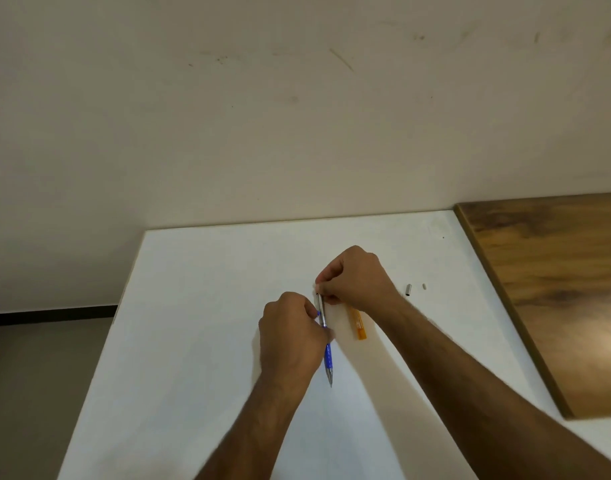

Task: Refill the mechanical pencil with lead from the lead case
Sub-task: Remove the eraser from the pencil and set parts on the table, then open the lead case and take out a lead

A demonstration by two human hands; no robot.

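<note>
1. The left hand (290, 336) is gripping the mechanical pencil (325, 336) around its middle, fingers closed on the barrel, holding it above the white table (200, 323) with the writing tip pointing toward the person and the open back end pointing away
2. The right hand (354, 277) is hovering at that back end with thumb and forefinger pinched narrowly together; they are probably pinching a stick of lead, but it is too thin to make out, so I cannot tell for sure
3. Judging from this, the step in hand is feeding lead into the barrel: the small metal cap (408, 290) and a tiny pale piece (424, 286), likely the eraser, are lying on the table to the right, well apart from both hands
4. The orange lead case (359, 325) is lying flat on the table just beside the pencil, partly under the right wrist
5. The next move is calling for a steady, straight line-up of the pinch with the narrow opening, since a thin lead would snap if pushed at an angle; after that the eraser and cap are waiting to go back on
</note>
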